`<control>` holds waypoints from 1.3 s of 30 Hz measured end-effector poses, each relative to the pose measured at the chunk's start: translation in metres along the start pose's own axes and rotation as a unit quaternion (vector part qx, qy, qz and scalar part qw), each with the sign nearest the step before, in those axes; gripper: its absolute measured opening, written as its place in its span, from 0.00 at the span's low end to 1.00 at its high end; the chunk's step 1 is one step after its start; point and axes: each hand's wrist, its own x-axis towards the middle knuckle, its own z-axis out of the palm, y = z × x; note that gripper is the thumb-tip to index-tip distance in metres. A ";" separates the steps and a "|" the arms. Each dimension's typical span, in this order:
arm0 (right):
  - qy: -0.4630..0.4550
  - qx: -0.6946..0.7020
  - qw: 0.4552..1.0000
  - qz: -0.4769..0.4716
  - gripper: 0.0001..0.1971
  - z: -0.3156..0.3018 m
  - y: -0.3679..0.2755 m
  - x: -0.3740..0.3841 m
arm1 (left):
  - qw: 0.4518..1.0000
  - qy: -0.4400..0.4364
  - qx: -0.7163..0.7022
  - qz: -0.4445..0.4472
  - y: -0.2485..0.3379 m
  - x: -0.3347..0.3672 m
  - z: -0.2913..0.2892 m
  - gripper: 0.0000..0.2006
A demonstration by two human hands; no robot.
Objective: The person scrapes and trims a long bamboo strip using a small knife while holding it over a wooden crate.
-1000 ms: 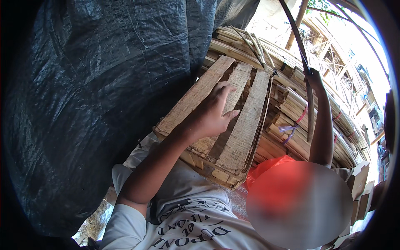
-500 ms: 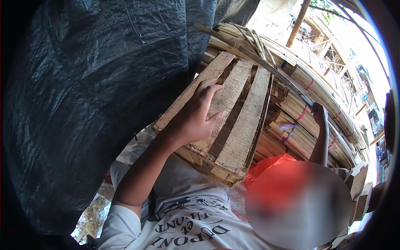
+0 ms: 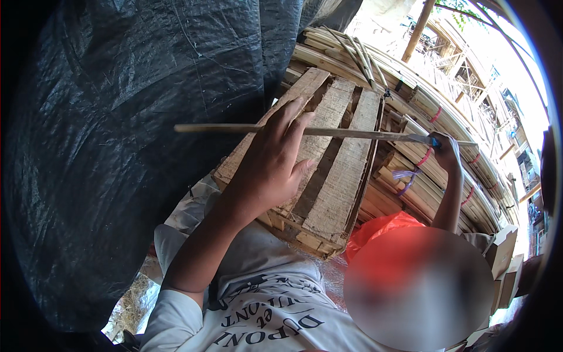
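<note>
My left hand (image 3: 272, 161) is over a slatted wooden crate (image 3: 337, 202), its fingers and thumb spread apart. A long, thin wooden strip (image 3: 363, 134) runs nearly level across the crate. It passes behind my left fingers, so any touch there is hidden. Farther right, my right hand (image 3: 448, 154) is closed round a knife with a blue part at the handle; the knife's blade (image 3: 420, 138) lies along the strip. The strip's right end sticks out past that hand, and I cannot tell whether the fingers also grip it.
A black tarpaulin (image 3: 135, 105) hangs at the left. Bundles of wooden strips (image 3: 404, 167), tied with pink and purple bands, are stacked behind and right of the crate. A red plastic bag (image 3: 384, 226) is near the crate's right corner, and cardboard boxes (image 3: 507, 258) stand at the right edge.
The strip has swung from a steep slant at the back to nearly level across the crate, its far end now at the left. My left hand has risen slightly to it.
</note>
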 end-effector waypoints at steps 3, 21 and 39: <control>0.010 0.020 0.998 -0.062 0.11 0.015 -0.040 0.028 | 0.992 0.005 0.126 -0.004 -0.009 -0.009 -0.005 0.33; -0.046 0.219 0.941 -0.254 0.10 0.206 -0.258 0.203 | 0.953 0.037 0.143 -0.265 -0.097 -0.110 -0.060 0.09; -0.092 0.277 0.954 -0.066 0.15 0.250 -0.314 0.182 | 0.945 0.223 0.160 -0.178 -0.093 -0.073 -0.038 0.17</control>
